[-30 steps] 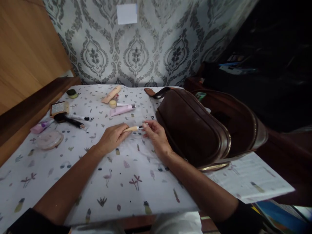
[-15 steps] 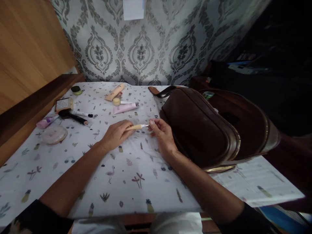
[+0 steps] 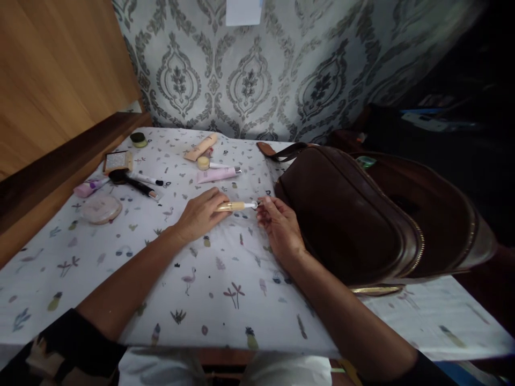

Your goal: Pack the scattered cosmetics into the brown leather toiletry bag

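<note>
My left hand (image 3: pixel 200 215) is closed round a slim beige cosmetic tube (image 3: pixel 230 207) with a white nozzle, held sideways just above the table. The nozzle points right, toward my right hand (image 3: pixel 282 224). Its thumb and fingertips pinch what looks like a small clear cap (image 3: pixel 258 203) at the nozzle's end; the fingers partly hide it. Beyond my hands lie a pink squeeze tube (image 3: pixel 218 175), a small jar with a yellowish lid (image 3: pixel 203 163) and a peach tube (image 3: pixel 201 147).
On the left are a black makeup brush (image 3: pixel 139 186), a round compact (image 3: pixel 101 209), a square palette (image 3: pixel 118 161), a pink-purple tube (image 3: pixel 90 187) and a dark-lidded jar (image 3: pixel 139 140). A brown leather bag (image 3: pixel 341 220) stands unzipped at the right. Patterned cloth (image 3: pixel 225 300) covers the table.
The view has shifted, so the whole scene sits a little further right. The beige tube shows more of its length beyond my left fingers, and both hands remain at its ends.
</note>
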### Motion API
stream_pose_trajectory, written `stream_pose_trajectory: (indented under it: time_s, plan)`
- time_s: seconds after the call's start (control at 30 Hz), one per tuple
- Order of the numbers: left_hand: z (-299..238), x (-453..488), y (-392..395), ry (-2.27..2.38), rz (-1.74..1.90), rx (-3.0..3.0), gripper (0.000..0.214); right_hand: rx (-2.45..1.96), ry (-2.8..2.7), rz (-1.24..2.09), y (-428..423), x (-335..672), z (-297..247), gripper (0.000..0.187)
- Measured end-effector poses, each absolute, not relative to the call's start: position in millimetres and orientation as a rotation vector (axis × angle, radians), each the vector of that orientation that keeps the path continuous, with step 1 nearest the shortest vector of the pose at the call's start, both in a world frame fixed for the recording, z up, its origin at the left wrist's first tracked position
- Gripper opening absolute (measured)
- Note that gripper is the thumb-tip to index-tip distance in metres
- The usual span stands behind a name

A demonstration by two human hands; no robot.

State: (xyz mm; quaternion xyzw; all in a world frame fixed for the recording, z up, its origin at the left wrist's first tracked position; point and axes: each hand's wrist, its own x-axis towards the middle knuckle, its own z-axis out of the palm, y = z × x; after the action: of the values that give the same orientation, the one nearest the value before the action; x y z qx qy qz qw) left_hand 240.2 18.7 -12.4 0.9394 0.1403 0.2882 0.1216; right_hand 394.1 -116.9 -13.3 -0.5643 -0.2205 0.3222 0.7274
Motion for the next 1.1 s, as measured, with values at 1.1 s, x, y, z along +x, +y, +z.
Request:
stream_pose_trajectory:
  time_s: [1.1]
  plan:
    - [-12.6, 239.3, 21.5, 0.472, 0.727, 2.725, 0.008, -1.283, -0.642, 0.725, -119.6, 383.5, -6.2, 0.047]
